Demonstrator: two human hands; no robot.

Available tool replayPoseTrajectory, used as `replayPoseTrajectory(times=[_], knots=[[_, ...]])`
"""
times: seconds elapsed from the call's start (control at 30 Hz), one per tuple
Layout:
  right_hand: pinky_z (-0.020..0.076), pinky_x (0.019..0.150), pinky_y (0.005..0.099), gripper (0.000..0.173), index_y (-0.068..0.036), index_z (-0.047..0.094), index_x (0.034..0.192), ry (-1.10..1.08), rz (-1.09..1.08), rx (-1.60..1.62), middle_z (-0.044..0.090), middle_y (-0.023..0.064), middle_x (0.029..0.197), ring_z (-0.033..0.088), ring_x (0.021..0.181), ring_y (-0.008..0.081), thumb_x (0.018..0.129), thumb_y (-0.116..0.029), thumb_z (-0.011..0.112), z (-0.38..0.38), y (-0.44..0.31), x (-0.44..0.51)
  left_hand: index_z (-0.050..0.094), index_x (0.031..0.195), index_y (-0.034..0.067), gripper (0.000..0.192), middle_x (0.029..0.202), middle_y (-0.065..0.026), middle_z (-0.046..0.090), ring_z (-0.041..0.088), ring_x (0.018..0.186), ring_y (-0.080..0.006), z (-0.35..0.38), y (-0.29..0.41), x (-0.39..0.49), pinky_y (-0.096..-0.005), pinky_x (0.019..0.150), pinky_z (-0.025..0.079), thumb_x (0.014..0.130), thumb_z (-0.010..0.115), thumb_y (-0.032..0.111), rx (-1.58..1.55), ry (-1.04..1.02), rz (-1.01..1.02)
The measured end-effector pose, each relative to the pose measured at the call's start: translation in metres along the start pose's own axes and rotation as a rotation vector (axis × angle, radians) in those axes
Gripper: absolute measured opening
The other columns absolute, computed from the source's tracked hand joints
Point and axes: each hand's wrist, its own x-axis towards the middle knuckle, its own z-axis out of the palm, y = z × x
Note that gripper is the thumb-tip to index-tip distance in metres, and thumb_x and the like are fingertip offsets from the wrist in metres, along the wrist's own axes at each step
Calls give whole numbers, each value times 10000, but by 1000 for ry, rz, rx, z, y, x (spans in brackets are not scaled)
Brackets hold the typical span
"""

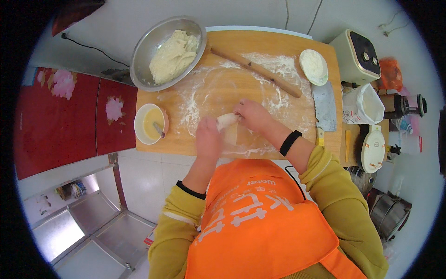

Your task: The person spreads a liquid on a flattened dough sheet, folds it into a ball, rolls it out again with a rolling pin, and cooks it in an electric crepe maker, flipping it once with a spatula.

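Between my hands is a small piece of dough point(227, 121), just above the floured wooden board point(223, 83). My left hand point(208, 136) grips its left end, and my right hand point(251, 114) pinches the right end with its fingers. A wooden rolling pin point(256, 69) lies slantwise beyond my hands. At the upper left a steel bowl point(137, 61) holds a large mass of dough point(174, 57). Left of my left hand stands a bowl of yellow liquid point(138, 134) with a utensil in it.
A small dish of flour point(314, 66) sits at the board's upper right, with a cleaver point(324, 108) below it. Farther right are a cream-coloured appliance point(355, 57), an open white bag point(369, 104) and a round white-lidded appliance point(373, 151). A red surface point(66, 122) adjoins on the left.
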Motion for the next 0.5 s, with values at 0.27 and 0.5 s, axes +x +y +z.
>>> replayPoseTrajectory(times=[0.27, 0.5], knots=[[486, 724, 484, 107, -82, 610, 878, 31, -22, 47, 587, 149, 885, 595, 872, 386, 780, -41, 628, -2, 3, 0, 533, 1110, 23, 440, 1045, -181, 571, 576, 973, -380, 8, 15, -29, -461, 841, 486, 734, 758, 64, -36, 76, 204], [493, 738, 498, 144, -79, 638, 917, 4, 29, 59, 619, 171, 905, 620, 884, 399, 783, -28, 628, -2, 1, 4, 611, 1072, -1, 378, 1081, -199, 573, 583, 1014, -368, -5, 6, -31, -427, 848, 496, 757, 779, 124, -392, -41, -26]])
